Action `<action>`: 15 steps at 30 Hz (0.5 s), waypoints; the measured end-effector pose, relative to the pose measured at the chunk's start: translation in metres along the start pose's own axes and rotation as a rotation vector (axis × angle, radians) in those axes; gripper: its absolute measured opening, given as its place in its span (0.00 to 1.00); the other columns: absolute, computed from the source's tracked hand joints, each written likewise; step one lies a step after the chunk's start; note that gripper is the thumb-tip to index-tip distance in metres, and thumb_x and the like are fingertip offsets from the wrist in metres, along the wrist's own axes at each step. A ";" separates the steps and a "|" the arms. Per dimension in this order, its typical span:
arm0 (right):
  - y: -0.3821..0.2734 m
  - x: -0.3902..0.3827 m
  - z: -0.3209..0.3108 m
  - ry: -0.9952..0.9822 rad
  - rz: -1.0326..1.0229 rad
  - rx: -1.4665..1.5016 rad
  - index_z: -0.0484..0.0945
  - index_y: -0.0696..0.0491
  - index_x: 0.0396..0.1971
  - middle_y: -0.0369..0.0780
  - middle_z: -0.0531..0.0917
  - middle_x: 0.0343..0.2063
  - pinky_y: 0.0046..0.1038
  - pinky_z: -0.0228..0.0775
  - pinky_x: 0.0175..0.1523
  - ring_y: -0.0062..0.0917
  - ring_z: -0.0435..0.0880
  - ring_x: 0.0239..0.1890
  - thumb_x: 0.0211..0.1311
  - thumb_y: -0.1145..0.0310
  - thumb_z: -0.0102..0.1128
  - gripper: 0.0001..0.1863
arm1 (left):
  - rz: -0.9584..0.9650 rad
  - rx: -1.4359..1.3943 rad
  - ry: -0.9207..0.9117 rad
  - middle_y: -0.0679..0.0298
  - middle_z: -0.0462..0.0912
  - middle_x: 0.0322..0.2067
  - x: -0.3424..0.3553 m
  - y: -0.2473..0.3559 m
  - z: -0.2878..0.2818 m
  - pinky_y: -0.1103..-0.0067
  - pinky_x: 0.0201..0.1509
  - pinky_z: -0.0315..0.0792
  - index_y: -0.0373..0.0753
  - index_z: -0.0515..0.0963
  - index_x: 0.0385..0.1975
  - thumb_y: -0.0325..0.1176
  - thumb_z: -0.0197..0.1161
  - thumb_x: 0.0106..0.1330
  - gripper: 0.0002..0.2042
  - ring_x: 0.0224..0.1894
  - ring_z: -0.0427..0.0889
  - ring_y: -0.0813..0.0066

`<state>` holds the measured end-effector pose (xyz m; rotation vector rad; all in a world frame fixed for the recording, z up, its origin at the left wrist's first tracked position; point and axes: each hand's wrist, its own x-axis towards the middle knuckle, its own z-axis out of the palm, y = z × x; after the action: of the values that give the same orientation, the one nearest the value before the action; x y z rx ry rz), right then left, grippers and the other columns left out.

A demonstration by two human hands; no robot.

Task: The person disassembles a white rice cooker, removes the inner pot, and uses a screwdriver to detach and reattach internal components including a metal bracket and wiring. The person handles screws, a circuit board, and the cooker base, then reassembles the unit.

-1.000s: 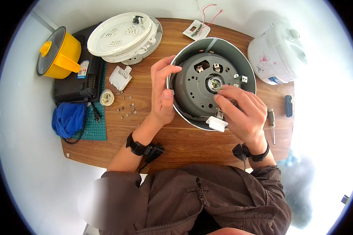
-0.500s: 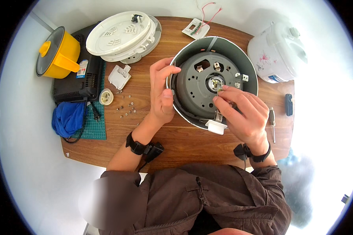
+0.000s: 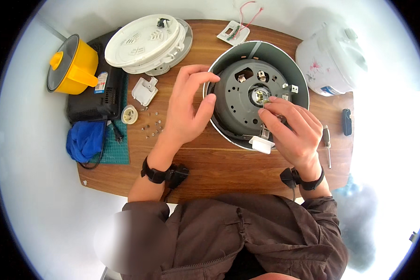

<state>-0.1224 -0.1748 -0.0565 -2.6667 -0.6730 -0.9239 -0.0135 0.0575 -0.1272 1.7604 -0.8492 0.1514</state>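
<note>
A round, open appliance body (image 3: 297, 63), grey inside with a white rim, lies on the wooden table. Within it sits a dark grey metal pan-shaped part (image 3: 238, 100) with holes, metal tabs and a shiny round centre (image 3: 259, 95). My right hand (image 3: 294, 128) reaches over the near right rim. Its thumb and forefinger are pinched at the edge of that centre, on something small and pale that I cannot make out. At the left rim, my left hand (image 3: 187, 109) has its fingers curved and apart, holding nothing. A white plastic piece (image 3: 261, 144) juts from the near rim.
Several small screws (image 3: 154, 128) lie left of the body, near a round cream part (image 3: 129, 114) and a white bracket (image 3: 145, 91). White round covers (image 3: 142, 44), a yellow pot (image 3: 72, 65) and a blue cloth (image 3: 85, 141) stand farther left. Right are a screwdriver (image 3: 328, 144) and a white floral appliance (image 3: 329, 65).
My left hand has let go of the rim, its fingers now spread a little apart from it. My right hand keeps its pinch near the centre. The whole view has shifted slightly.
</note>
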 end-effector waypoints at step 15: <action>0.005 -0.005 -0.001 0.046 0.024 -0.003 0.86 0.50 0.34 0.35 0.85 0.35 0.25 0.83 0.39 0.26 0.90 0.41 0.41 0.74 0.67 0.14 | 0.279 0.481 -0.439 0.65 0.78 0.42 0.103 0.030 -0.004 0.65 0.55 0.74 0.38 0.83 0.34 0.32 0.73 0.60 0.07 0.48 0.78 0.60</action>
<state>-0.1241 -0.1810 -0.0596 -2.6414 -0.6283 -0.9777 0.0454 0.0095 -0.0508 2.1537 -1.4730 0.1648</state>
